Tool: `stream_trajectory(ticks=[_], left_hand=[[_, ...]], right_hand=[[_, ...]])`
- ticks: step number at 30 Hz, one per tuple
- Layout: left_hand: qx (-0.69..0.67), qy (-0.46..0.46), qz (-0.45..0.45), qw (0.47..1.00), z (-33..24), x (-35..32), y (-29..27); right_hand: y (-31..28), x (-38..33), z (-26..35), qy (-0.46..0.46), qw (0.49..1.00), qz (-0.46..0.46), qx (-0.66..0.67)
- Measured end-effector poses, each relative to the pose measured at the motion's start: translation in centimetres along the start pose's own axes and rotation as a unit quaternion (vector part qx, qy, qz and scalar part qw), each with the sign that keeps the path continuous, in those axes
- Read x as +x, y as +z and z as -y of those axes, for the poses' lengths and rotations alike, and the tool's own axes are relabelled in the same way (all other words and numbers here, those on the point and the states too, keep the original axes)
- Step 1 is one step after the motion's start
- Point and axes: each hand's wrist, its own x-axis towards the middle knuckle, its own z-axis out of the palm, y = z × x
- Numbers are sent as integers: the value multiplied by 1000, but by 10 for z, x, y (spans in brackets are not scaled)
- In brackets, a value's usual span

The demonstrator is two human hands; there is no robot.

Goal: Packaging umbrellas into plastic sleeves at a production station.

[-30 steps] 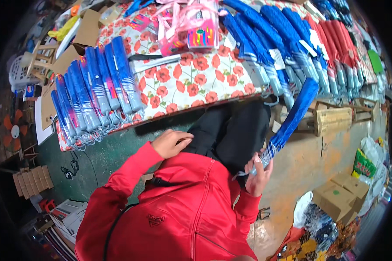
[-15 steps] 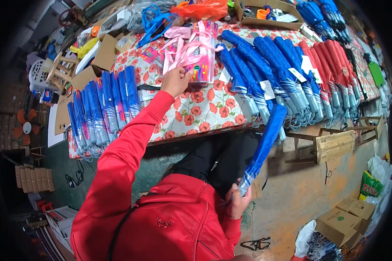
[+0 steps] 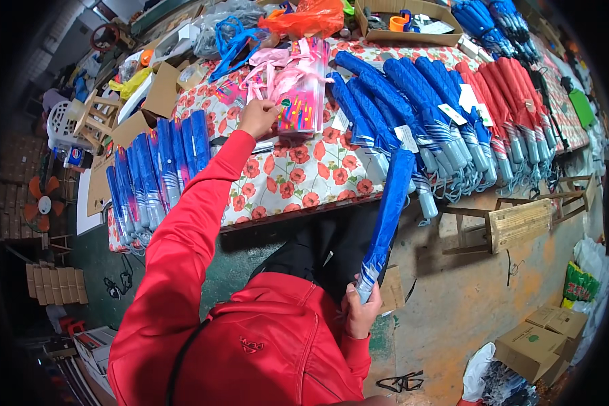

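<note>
Reaching toward twelve o'clock, the left hand (image 3: 258,116) pinches a clear packet of pink and multicoloured items (image 3: 299,101) on the floral tabletop (image 3: 298,177), while the right hand (image 3: 362,312) grips a folded blue umbrella (image 3: 386,220) upright at five o'clock, apparently kept ready.

Pink, multicoloured pack (image 3: 299,100) mid-counter; white tags (image 3: 452,113) on blue umbrellas; brown cartons (image 3: 536,340) on floor, lower right.
</note>
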Motion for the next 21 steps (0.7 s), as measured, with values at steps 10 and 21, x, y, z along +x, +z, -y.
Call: stream_trajectory(ticks=[10, 21], left_hand=[[-82, -46, 12, 995, -18, 1, -17], [-501, 21, 181, 846, -83, -48, -34]], right_hand=[[-4, -1, 6, 20, 1000, 11, -8], [4, -11, 42, -47, 998, -8, -44]])
